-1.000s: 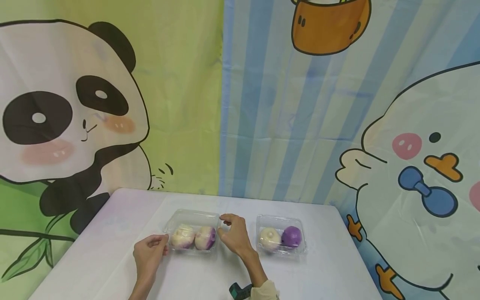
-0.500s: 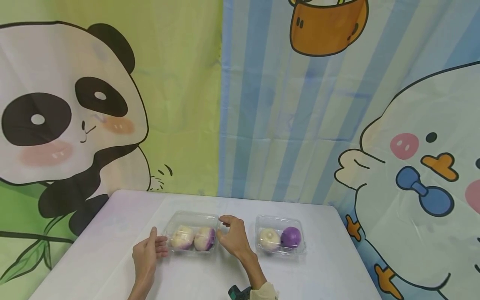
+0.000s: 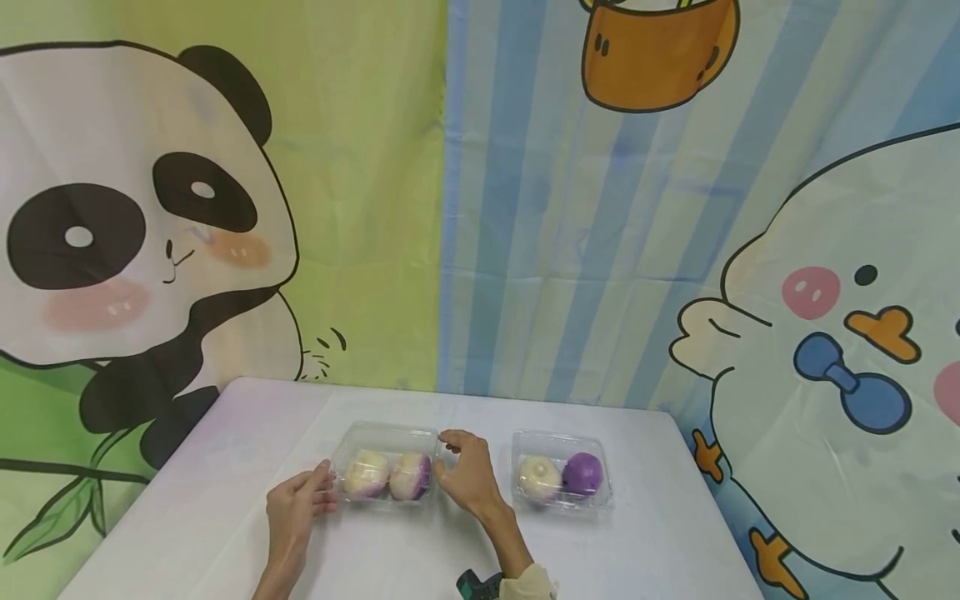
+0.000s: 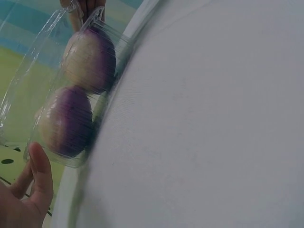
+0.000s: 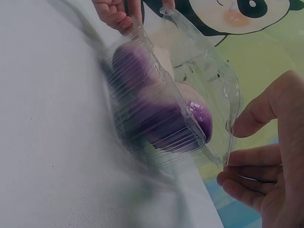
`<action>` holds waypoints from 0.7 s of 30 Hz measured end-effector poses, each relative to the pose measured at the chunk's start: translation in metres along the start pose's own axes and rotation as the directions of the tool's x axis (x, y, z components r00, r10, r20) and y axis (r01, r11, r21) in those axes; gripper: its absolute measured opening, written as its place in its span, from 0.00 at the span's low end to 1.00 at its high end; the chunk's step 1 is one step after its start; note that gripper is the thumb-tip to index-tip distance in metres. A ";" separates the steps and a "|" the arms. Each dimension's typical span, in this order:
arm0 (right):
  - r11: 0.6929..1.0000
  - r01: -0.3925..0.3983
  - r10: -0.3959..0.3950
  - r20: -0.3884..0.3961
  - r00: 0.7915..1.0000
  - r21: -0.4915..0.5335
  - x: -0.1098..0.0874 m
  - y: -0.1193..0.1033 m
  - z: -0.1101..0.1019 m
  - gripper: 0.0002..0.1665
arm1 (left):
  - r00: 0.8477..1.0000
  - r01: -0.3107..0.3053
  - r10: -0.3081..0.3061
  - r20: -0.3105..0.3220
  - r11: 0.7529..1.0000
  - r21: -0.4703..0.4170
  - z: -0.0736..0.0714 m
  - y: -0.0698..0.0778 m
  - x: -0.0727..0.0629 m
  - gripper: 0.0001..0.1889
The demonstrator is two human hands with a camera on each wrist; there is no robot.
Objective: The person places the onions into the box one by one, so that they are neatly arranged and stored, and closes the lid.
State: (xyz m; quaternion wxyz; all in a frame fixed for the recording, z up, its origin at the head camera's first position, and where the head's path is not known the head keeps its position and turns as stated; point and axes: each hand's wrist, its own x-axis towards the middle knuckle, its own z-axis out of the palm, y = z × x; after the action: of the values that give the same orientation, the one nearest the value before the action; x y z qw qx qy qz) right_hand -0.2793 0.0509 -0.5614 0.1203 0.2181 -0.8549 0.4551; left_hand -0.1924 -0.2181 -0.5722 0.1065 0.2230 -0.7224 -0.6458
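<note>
A clear plastic clamshell box [image 3: 384, 433] stands left of centre on the table. Two white-and-purple turnips [image 3: 366, 475] lie side by side in it. At its left end is my left hand [image 3: 291, 508]; the thumb [image 4: 40, 154] and a finger meet at the box's corner, on the lid edge and rim. My right hand [image 3: 468, 475] pinches the lid edge at the right end between thumb [image 5: 254, 118] and fingers. In the right wrist view the lid [image 5: 209, 57] stands apart from the base, forming a narrow wedge. Whether its front edge is latched cannot be seen.
A second clear box [image 3: 558, 437] sits to the right, holding a whitish round vegetable [image 3: 539, 478] and a purple one [image 3: 582, 474]. White cloth covers the table [image 3: 645, 542]. A printed cartoon curtain [image 3: 525, 250] hangs behind the table's far edge.
My left hand's thumb rose off the box with its fingers spread, then came back down to the corner. The right hand and the boxes stay in place.
</note>
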 end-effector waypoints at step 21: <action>0.969 -0.210 0.203 0.059 0.977 0.132 -0.005 0.001 -0.008 0.24 | 1.000 0.004 -0.004 -0.031 1.000 0.011 0.002 0.002 -0.003 0.19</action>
State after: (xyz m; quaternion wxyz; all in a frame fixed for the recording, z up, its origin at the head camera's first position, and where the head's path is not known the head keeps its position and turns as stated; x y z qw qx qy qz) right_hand -0.2756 0.0593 -0.5591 0.0374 0.1460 -0.8420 0.5179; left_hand -0.1913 -0.2151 -0.5705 0.1152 0.2351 -0.7238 -0.6384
